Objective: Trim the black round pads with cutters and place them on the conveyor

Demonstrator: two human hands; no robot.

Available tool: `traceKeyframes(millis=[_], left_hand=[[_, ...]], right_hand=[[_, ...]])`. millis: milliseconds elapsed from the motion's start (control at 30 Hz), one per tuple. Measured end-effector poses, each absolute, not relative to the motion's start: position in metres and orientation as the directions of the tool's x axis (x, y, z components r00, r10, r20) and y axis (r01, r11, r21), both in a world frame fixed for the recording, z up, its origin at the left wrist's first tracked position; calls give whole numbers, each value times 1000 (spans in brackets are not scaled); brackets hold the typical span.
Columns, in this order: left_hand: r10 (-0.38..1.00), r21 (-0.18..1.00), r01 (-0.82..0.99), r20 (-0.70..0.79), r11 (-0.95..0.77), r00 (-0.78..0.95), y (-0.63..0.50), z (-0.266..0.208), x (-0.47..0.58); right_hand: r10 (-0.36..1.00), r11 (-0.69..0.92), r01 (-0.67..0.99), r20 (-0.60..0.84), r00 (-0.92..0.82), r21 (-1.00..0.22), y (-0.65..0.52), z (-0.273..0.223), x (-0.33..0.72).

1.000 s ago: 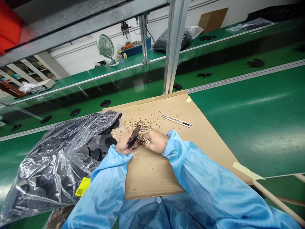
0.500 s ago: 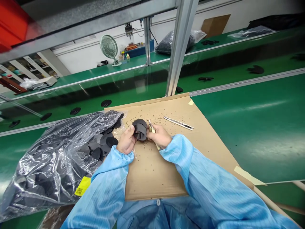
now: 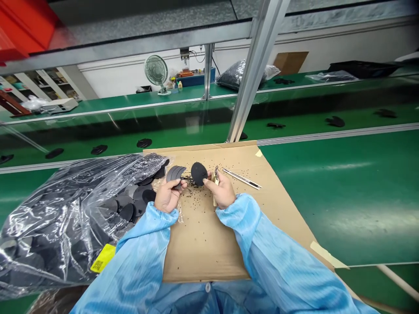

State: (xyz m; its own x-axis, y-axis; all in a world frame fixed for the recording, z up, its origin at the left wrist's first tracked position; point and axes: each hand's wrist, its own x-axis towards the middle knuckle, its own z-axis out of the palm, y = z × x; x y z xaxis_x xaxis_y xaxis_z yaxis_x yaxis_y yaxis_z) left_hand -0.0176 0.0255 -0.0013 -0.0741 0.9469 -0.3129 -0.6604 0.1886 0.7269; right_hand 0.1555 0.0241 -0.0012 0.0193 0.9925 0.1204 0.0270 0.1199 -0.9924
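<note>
My left hand [image 3: 166, 197] is closed on a few fanned black discs [image 3: 174, 172] above the cardboard sheet [image 3: 206, 248]. To its right, my right hand [image 3: 223, 192] pinches one black oval disc [image 3: 198, 174] between thumb and fingers. That same hand also keeps a small pair of pliers or nippers [image 3: 216, 173] with pale yellow handles, its tip pointing up; the palm partly hides it. Many tiny black bits [image 3: 195, 198] are scattered under and around both hands. Just beyond my right hand lies a slim utility knife [image 3: 242, 179].
A clear plastic bag [image 3: 75, 205] full of black discs spreads out on the left, its mouth towards my left hand. Behind the cardboard runs a green belt [image 3: 124, 150] carrying spaced black pieces. A metal post [image 3: 250, 83] rises at the cardboard's far edge.
The black discs, held together between both hands before, are now apart: several in my left hand, one in my right. The view has tilted slightly.
</note>
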Motion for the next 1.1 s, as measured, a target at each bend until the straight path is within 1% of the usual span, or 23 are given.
traceKeyframes(millis=[67,133,200,233,300,367,433,467,533,600,667,733,767,800,867,967,1100], left_hand=[[939,724,-639,-345,260,-9,25,-2,-17],[930,734,-598,-363,323,58,23,-3,-16],[923,752,-546,-365,369,121,21,-2,-15],[919,760,-521,-365,387,151,20,-2,-15],[911,770,-486,-359,413,205,17,-1,-14],[910,784,-463,-338,414,242,14,0,-13],[919,811,-438,-309,389,244,12,0,-12],[927,825,-427,-295,370,232,12,0,-12],[945,846,-424,-267,323,186,12,-1,-11],[964,856,-443,-236,267,124,13,-2,-10],[975,861,-460,-211,219,69,14,-3,-9],[980,865,-463,-195,192,42,14,-2,-8],[982,867,-462,-185,184,42,14,-2,-7],[984,871,-460,-172,174,47,14,-2,-6],[989,877,-456,-140,150,57,13,-2,-5],[992,881,-456,-113,123,50,11,-4,-2],[993,879,-464,-114,109,17,12,-5,-1]], right_hand=[[967,232,183,247,64,-955,22,-2,156],[908,372,315,413,72,-873,20,-2,157],[821,515,386,570,32,-765,18,-2,157],[779,573,409,627,-5,-710,17,-2,157],[727,638,456,681,-92,-620,16,-3,157],[710,658,509,683,-175,-554,17,-5,157],[711,655,548,669,-216,-520,17,-6,157],[716,651,554,663,-219,-519,17,-6,156],[733,633,535,656,-181,-560,16,-6,155],[776,581,484,625,-86,-655,16,-5,154],[854,479,399,521,-3,-782,15,-3,153],[927,352,320,375,13,-880,16,-2,152],[949,301,295,315,1,-907,16,-2,153],[961,267,286,275,-15,-920,17,-2,153],[970,242,294,240,-44,-925,19,-4,153],[970,242,292,228,-83,-925,21,-6,154],[963,260,234,235,-129,-937,22,-8,154]])
